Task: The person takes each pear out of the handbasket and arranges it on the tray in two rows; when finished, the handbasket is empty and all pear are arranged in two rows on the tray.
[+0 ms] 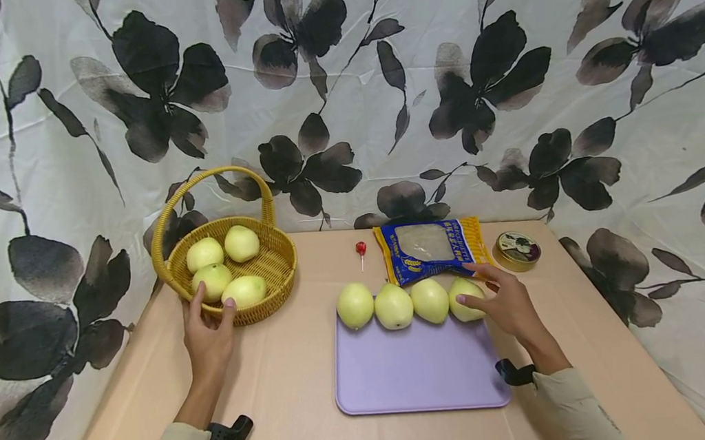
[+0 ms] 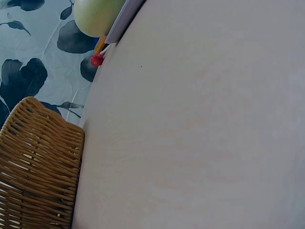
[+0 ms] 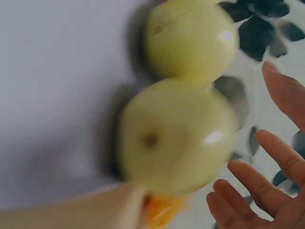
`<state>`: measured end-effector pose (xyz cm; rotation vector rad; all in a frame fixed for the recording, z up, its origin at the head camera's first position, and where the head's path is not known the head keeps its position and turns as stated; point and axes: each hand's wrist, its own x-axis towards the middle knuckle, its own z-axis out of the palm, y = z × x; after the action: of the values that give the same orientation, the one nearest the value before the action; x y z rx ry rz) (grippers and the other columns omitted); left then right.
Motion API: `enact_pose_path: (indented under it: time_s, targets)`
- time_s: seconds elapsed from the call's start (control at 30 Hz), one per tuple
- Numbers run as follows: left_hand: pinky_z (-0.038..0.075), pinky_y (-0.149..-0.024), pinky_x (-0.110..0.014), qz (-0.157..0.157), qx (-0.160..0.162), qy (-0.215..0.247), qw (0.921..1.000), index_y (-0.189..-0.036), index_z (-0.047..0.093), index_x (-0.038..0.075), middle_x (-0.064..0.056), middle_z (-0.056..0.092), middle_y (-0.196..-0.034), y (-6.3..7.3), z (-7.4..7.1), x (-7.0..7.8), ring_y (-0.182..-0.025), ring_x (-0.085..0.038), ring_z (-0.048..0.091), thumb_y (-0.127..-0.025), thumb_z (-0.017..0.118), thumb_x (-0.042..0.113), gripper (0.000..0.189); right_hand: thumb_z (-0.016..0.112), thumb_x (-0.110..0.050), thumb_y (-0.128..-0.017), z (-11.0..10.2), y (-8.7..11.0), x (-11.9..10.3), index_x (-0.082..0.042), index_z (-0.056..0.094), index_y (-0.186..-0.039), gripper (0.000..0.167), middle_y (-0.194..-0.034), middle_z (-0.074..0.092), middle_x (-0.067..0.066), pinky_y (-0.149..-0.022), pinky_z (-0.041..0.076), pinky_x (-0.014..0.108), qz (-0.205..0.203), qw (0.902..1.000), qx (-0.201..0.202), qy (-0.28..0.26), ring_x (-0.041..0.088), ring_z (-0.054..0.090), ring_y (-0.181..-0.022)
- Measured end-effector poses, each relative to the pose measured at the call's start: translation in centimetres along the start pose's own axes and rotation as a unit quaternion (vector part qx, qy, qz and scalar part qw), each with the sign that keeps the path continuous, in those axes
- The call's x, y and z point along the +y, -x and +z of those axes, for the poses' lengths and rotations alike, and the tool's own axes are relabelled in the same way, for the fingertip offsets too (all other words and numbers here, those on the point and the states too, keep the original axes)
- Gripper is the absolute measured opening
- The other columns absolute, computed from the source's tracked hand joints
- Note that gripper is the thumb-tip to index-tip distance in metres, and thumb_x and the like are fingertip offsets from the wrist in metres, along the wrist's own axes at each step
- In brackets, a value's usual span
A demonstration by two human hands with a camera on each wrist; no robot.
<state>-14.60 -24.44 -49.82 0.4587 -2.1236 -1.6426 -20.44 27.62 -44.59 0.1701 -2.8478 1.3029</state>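
One fruit (image 1: 461, 289) partly hidden behind right grip (image 1: 507, 303).

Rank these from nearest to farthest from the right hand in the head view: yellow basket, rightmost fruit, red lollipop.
From the right hand:
1. Rightmost fruit: just left, by the thumb.
2. Red lollipop: farther left, behind the fruit row.
3. Yellow basket: far left.

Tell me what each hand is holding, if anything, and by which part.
Left hand: at the near rim of the basket; whether it grips cannot be told. Right hand: holds nothing, spread beside the rightmost fruit.
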Motion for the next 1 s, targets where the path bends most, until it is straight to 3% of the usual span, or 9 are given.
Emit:
enact_pose_path:
  time_s: [0.1, 0.23, 0.43, 0.57, 0.8, 1.0]
  targets:
    - [0.031, -0.130, -0.054, 0.000, 0.001, -0.003, 1.0000, -0.171, 0.025, 0.026, -0.006, 0.012, -0.178, 0.1, 0.0, 0.2, -0.163, -0.024, 0.021, -0.108, 0.063, 0.032, 0.073, 0.089, -0.030, -0.089, 0.2, -0.4, -2.4, -0.016, 0.060, -0.151, 0.070, -0.158, 0.054, 0.021, -0.120, 0.039, 0.068, -0.038, 0.9990, 0.020, -0.001, 0.047, 0.048, -0.147]
    - [0.031, -0.130, -0.053, -0.001, 0.003, -0.003, 1.0000, -0.171, 0.026, 0.026, -0.006, 0.011, -0.179, 0.0, 0.0, 0.1, -0.163, -0.024, 0.020, -0.108, 0.063, 0.031, 0.073, 0.091, -0.025, -0.087, 1.3, -1.2, -6.7, -0.018, 0.065, -0.147, 0.066, -0.156, 0.058, 0.014, -0.122, 0.040, 0.063, -0.107, 0.9933, 0.040, -0.017, 0.041, 0.049, -0.148]
    - [0.030, -0.130, -0.055, 0.001, 0.000, 0.004, 1.0000, -0.171, 0.025, 0.024, -0.007, 0.009, -0.179, 0.0, 0.1, 0.0, -0.164, -0.025, 0.018, -0.108, 0.063, 0.028, 0.074, 0.092, -0.023, -0.085, 3.9, -2.3, -13.2, -0.020, 0.066, -0.146, 0.067, -0.155, 0.061, 0.005, -0.127, 0.037, 0.057, -0.185, 0.9812, 0.022, -0.052, 0.031, 0.047, -0.151]
    - [0.030, -0.130, -0.055, 0.004, 0.000, 0.003, 1.0000, -0.171, 0.025, 0.024, -0.006, 0.010, -0.179, 0.1, 0.1, 0.1, -0.163, -0.025, 0.018, -0.108, 0.062, 0.030, 0.073, 0.093, -0.025, -0.084, 6.4, -3.4, -16.4, -0.019, 0.068, -0.144, 0.065, -0.151, 0.064, 0.000, -0.128, 0.037, 0.054, -0.224, 0.9711, 0.000, -0.082, 0.024, 0.049, -0.151]
    - [0.032, -0.130, -0.052, -0.006, -0.002, -0.002, 1.0000, -0.171, 0.025, 0.028, -0.004, 0.011, -0.179, 0.2, 0.1, 0.2, -0.163, -0.022, 0.019, -0.108, 0.062, 0.033, 0.073, 0.093, -0.031, -0.084, 11.4, -5.3, -19.9, -0.024, 0.070, -0.141, 0.062, -0.144, 0.068, -0.005, -0.121, 0.045, 0.051, -0.238, 0.9646, -0.051, -0.102, 0.020, 0.057, -0.142]
    - [0.030, -0.131, -0.053, -0.001, -0.005, 0.000, 1.0000, -0.172, 0.023, 0.027, -0.006, 0.010, -0.179, 0.1, 0.1, -0.1, -0.163, -0.024, 0.018, -0.109, 0.061, 0.029, 0.073, 0.092, -0.031, -0.085, 15.8, -7.0, -21.9, -0.021, 0.070, -0.140, 0.060, -0.141, 0.070, -0.001, -0.122, 0.046, 0.046, -0.246, 0.9581, -0.106, -0.102, 0.022, 0.061, -0.136]
